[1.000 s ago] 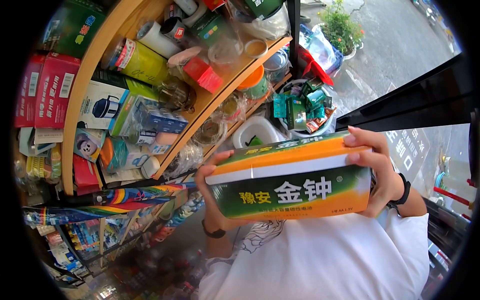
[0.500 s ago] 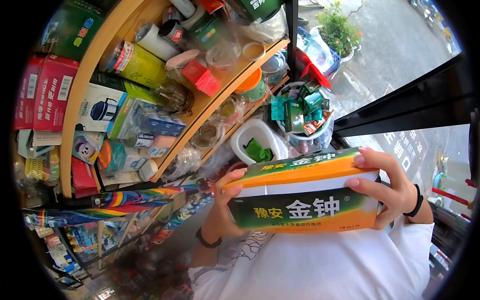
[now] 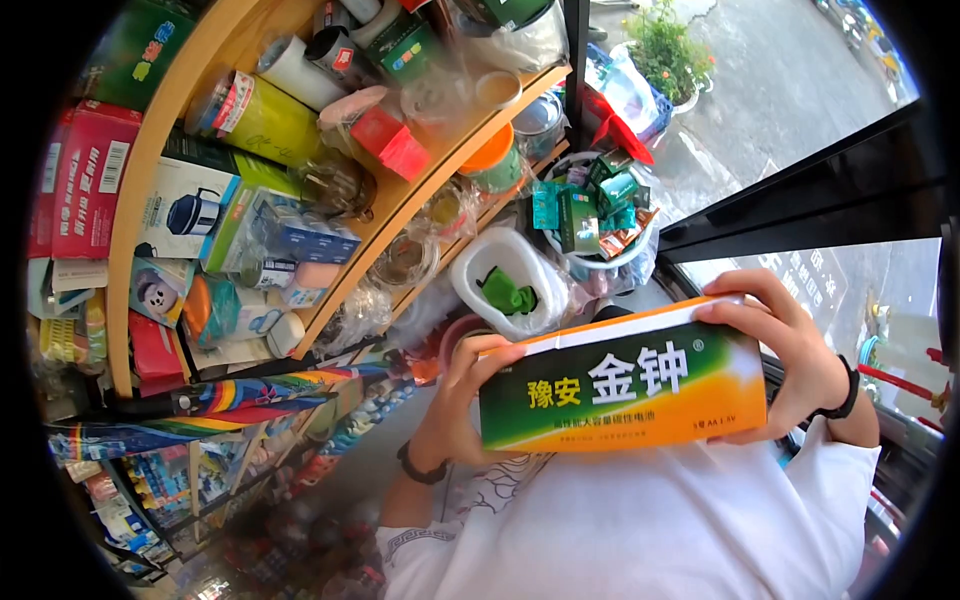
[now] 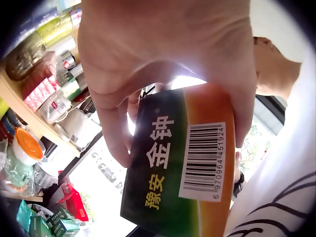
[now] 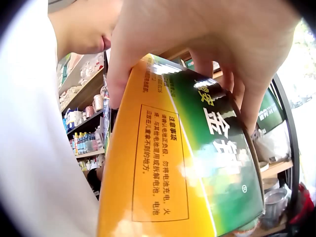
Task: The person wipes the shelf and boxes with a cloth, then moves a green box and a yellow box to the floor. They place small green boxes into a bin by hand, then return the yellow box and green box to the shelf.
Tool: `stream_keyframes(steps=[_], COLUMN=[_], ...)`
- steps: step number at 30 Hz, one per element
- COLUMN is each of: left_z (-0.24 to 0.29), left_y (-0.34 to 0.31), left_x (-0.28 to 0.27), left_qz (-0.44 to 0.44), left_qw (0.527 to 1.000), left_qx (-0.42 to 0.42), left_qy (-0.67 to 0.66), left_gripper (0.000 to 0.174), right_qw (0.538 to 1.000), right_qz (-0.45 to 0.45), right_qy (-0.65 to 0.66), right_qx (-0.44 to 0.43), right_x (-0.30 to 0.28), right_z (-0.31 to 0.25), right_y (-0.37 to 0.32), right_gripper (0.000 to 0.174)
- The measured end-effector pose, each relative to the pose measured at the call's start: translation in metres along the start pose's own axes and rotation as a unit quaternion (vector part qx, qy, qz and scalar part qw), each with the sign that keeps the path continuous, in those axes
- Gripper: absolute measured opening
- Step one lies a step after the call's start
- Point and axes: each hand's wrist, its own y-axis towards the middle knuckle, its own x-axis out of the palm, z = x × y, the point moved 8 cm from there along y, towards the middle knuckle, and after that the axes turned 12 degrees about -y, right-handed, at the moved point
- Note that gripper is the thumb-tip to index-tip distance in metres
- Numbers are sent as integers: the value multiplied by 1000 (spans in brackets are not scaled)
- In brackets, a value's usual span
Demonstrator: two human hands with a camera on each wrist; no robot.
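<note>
Beside wooden shelves (image 3: 118,290) packed with goods, a person in a white shirt (image 3: 650,510) held a green-and-orange box (image 3: 625,385), marked AA 1.5V, before the chest in both bare hands. The left hand (image 3: 465,400) gripped one end, spread just wide enough to span it, thumb and fingers on opposite sides near a printed barcode (image 4: 203,160). The right hand (image 3: 780,350) clasped the other end, likewise opened to the box's width, its digits bent around the edges. Dark bands circled both wrists. Beyond the box, a white tub (image 3: 466,265) held something green (image 3: 508,290), near a bucket (image 3: 612,262) heaped with green and brown packets (image 3: 578,220). A yellow-green canister (image 3: 270,120) lay among jars and cartons on the shelves, while a leafy plant (image 3: 665,55) stood on the grey pavement (image 3: 770,80).
</note>
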Motion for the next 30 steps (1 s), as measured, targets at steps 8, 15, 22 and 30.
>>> stream_keyframes(steps=[8, 15, 22, 30], left_z=[-36, -30, -57, -134], left_y=[-14, -24, -48, -113], left_x=[9, 15, 27, 87], left_qz=[-28, -21, 226, 250], left_qw=[988, 989, 878, 707], left_qx=[-129, -134, -184, -207], left_qy=[-86, -57, -380, -628], left_gripper=[110, 121, 144, 103], right_qw=[994, 995, 999, 965], right_qz=[-38, -64, 8, 69], right_qy=[88, 48, -33, -183], right_qx=[43, 59, -3, -174], right_x=[53, 47, 41, 55], right_z=[39, 22, -14, -43], right_y=[-2, -8, -20, -21], right_gripper=[97, 99, 80, 57])
